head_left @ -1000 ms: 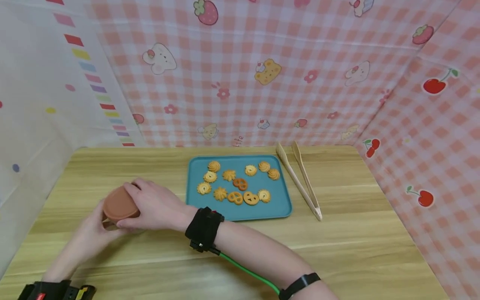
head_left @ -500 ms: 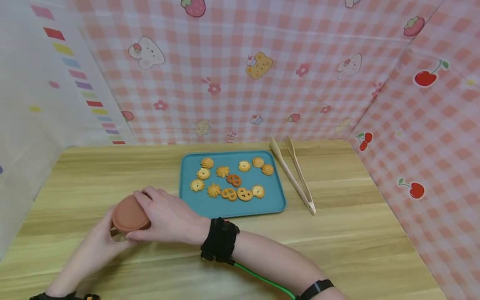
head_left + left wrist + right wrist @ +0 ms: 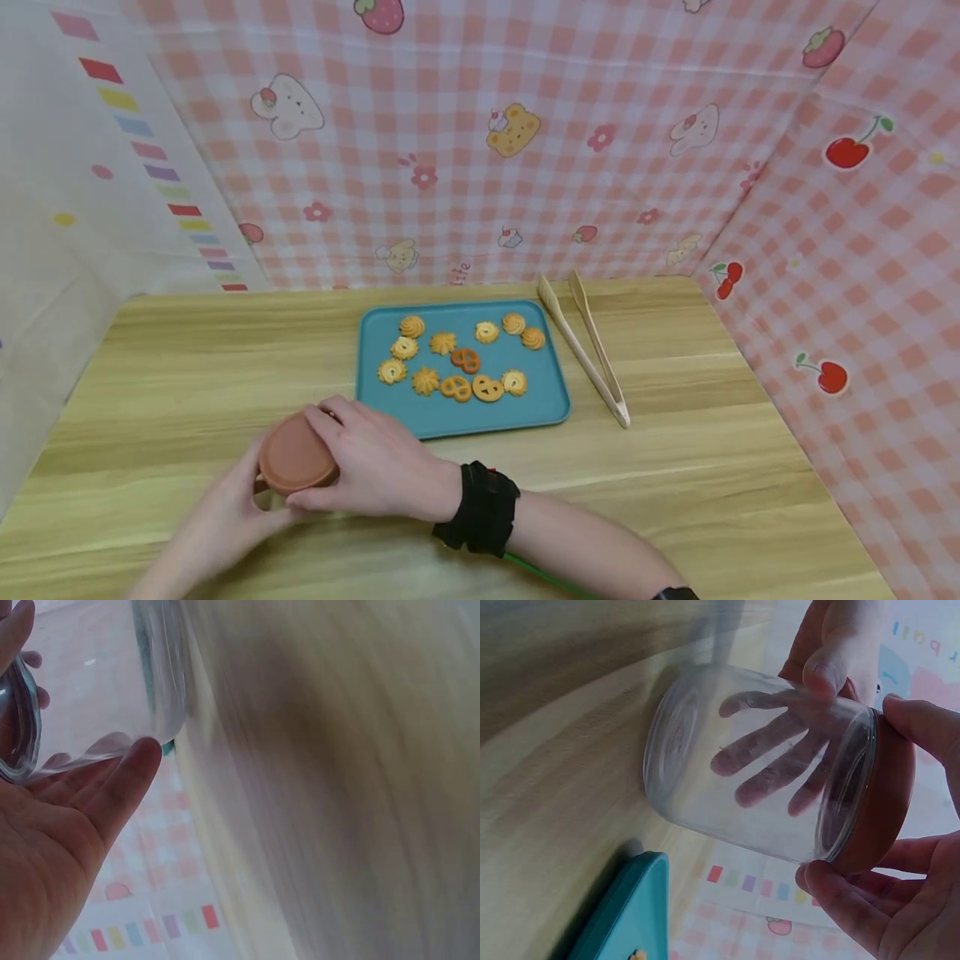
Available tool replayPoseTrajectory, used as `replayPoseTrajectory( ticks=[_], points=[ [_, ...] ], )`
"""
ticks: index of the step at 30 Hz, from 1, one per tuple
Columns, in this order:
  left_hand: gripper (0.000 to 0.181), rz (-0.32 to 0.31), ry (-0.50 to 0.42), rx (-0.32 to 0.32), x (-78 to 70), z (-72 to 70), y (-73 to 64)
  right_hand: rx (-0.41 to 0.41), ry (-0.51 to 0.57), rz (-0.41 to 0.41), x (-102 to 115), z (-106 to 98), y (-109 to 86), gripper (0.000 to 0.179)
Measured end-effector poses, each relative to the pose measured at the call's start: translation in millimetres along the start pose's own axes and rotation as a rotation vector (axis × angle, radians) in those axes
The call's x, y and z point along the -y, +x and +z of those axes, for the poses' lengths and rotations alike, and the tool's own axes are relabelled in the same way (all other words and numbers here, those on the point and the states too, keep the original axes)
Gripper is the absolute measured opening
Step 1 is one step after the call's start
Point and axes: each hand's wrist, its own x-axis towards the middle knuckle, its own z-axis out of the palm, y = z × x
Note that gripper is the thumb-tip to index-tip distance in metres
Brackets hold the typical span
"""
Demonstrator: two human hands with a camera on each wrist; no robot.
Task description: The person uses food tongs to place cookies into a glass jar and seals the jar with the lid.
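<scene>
A clear, see-through jar [image 3: 697, 765] with a brown lid [image 3: 298, 454] is upright at the front left of the table, left of the blue tray's near corner. My left hand [image 3: 228, 521] holds the jar's body; in the right wrist view its fingers show through the wall, spread along the far side. With fingers and thumb, my right hand [image 3: 382, 462] grips the lid around its rim. The lid sits on the jar's mouth. No contents show inside the jar [image 3: 97, 682]. Whether its base touches the table cannot be told.
A blue tray [image 3: 468, 417] with several cookies and pretzels, such as a dark pretzel [image 3: 466, 361], lies mid-table. Wooden tongs [image 3: 592, 367] lie right of it, tips toward the back. A pink checked cloth [image 3: 420, 100] walls off the back and right of the wooden table [image 3: 675, 483].
Both hands and the jar have moved right and nearer the table's front edge. The head view has shifted slightly, so tray and tongs appear farther left. Both hands keep their hold.
</scene>
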Motion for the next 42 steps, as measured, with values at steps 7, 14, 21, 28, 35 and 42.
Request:
replayPoseTrajectory(
  ticks=[7,14,21,28,35,42],
  points=[
    [0.093,0.045,-0.019,-0.006,-18.6,18.3,-1.7,-0.012,0.012,0.036,-6.0,-5.3,-29.8,0.086],
    [0.093,0.052,-0.050,0.041,-38.6,37.5,7.5,-0.017,0.028,0.088,-19.7,-12.2,-55.9,0.087],
    [0.090,0.067,-0.113,0.122,-59.2,60.3,24.2,-0.010,0.037,0.158,-37.9,-24.4,-82.2,0.091],
    [0.093,0.053,-0.119,0.161,-78.4,77.2,46.5,0.025,0.057,0.222,-57.3,-42.5,-98.3,0.094],
    [0.093,0.046,-0.184,0.248,-93.6,88.9,63.8,0.048,0.044,0.255,-70.5,-55.1,-110.5,0.093],
    [0.093,0.048,-0.119,0.246,-100.0,92.6,63.7,0.021,-0.016,0.191,-71.4,-53.7,-116.5,0.092]
  ],
)
